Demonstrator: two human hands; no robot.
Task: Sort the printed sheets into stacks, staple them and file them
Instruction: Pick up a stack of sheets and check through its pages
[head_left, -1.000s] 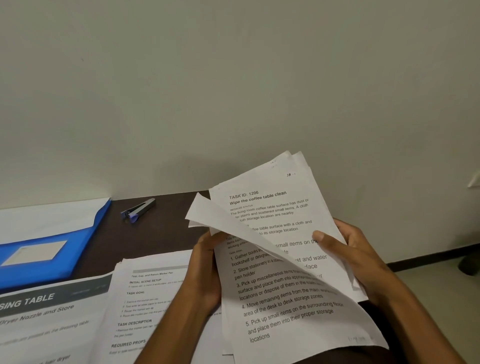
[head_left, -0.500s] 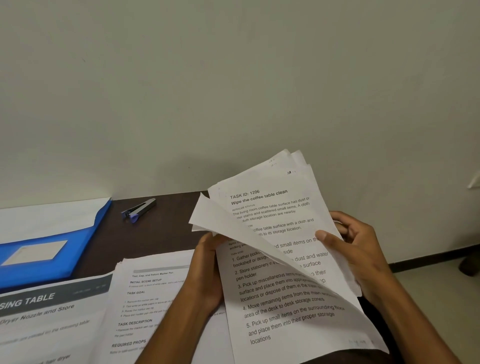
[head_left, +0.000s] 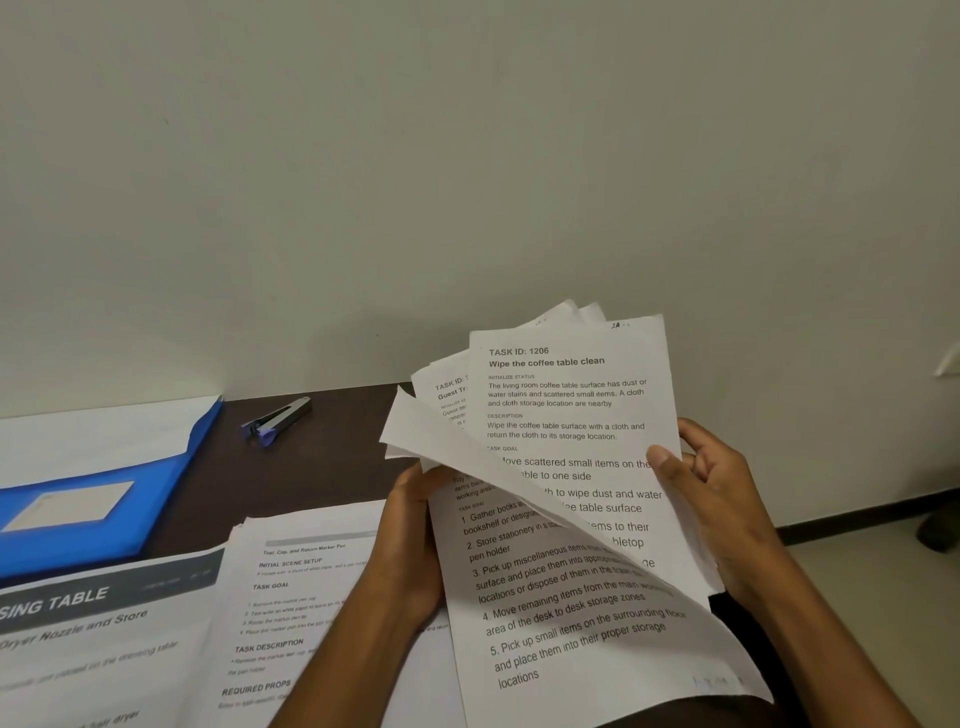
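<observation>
I hold a fanned bundle of printed sheets (head_left: 566, 415) upright over the dark desk (head_left: 291, 467). My left hand (head_left: 410, 540) grips the bundle's left edge from behind, and one sheet folds forward over it. My right hand (head_left: 711, 499) holds the right edge, thumb pressed on the page headed "Wipe the coffee table clean". Two stacks of printed sheets lie flat on the desk: one (head_left: 296, 608) beside my left forearm and another with a grey banner (head_left: 98, 639) at the far left. A small blue and grey stapler (head_left: 275, 418) lies near the wall. A blue file folder (head_left: 98, 499) lies at the left.
A plain wall rises directly behind the desk. To the right the desk ends, and a light floor with a dark skirting strip (head_left: 862, 512) shows beyond my right wrist.
My right hand has drawn the "Wipe the coffee table clean" page to the right and upward, fanning the bundle wider and exposing another printed page behind it. My left hand stays in place.
</observation>
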